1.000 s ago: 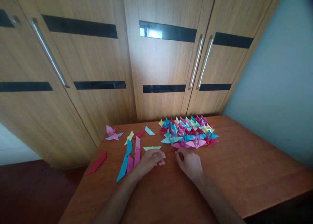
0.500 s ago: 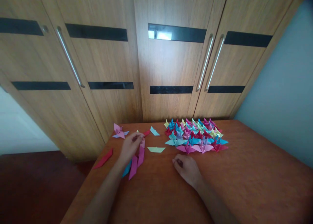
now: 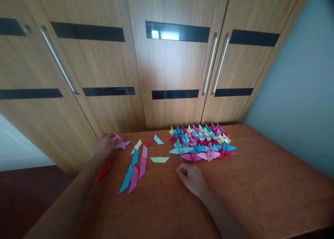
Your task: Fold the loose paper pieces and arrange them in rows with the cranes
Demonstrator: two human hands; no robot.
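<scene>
The left hand [image 3: 103, 145] reaches to the far left corner of the wooden desk [image 3: 261, 183], its fingers closing on a pink and lilac folded paper figure [image 3: 120, 142] that sits on the desk there; the grip looks like a light pinch, though the fingertips are too small to make out surely. The right hand [image 3: 191, 177] rests on the desk near the middle, curled loosely into a fist and holding nothing. Between the two hands lie flat folded strips: a red strip [image 3: 103, 170] beside the left forearm, blue and pink strips [image 3: 134, 169] side by side, and a pale green boat-shaped piece [image 3: 159, 159]. At the far side, right of these, a dense cluster of small coloured origami figures [image 3: 202, 141] stands in rows. Behind the desk rises a wooden wardrobe [image 3: 167, 64] with long metal handles.
</scene>
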